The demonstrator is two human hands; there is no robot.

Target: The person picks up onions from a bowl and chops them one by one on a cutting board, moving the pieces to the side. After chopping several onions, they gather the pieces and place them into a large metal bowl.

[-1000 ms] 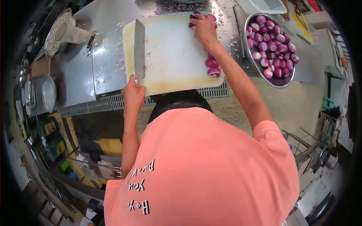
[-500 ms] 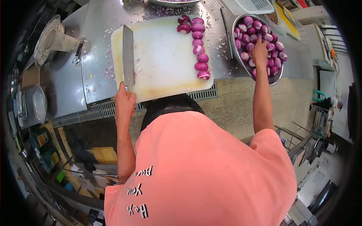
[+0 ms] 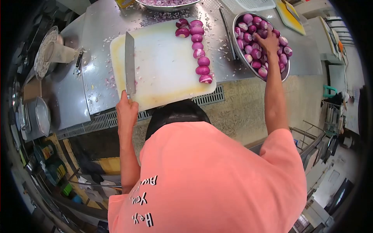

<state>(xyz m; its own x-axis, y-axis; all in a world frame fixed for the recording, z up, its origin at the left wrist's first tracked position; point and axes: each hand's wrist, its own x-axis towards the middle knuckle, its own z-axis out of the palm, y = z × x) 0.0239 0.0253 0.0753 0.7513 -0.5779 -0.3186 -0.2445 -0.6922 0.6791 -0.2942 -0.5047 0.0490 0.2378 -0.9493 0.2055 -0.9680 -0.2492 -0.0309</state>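
Observation:
My left hand (image 3: 127, 110) grips the handle of a cleaver (image 3: 129, 64), whose blade lies along the left side of a white cutting board (image 3: 163, 73). A row of several peeled red onions (image 3: 199, 50) runs down the right side of the board. My right hand (image 3: 268, 40) reaches into a steel bowl (image 3: 237, 52) full of peeled red onions (image 3: 252, 27) and rests on them. Whether its fingers hold one is hidden.
A bowl of chopped onion (image 3: 167, 3), a white basket (image 3: 248, 4) and a yellow board (image 3: 289, 17) sit at the far edge. A steel rod (image 3: 226, 33) lies between board and bowl. Pots (image 3: 48, 48) stand at left. Onion scraps litter the steel counter (image 3: 97, 46).
My right hand left the row of onions on the board and moved right into the steel bowl, then deeper among the onions. The cleaver stays on the board.

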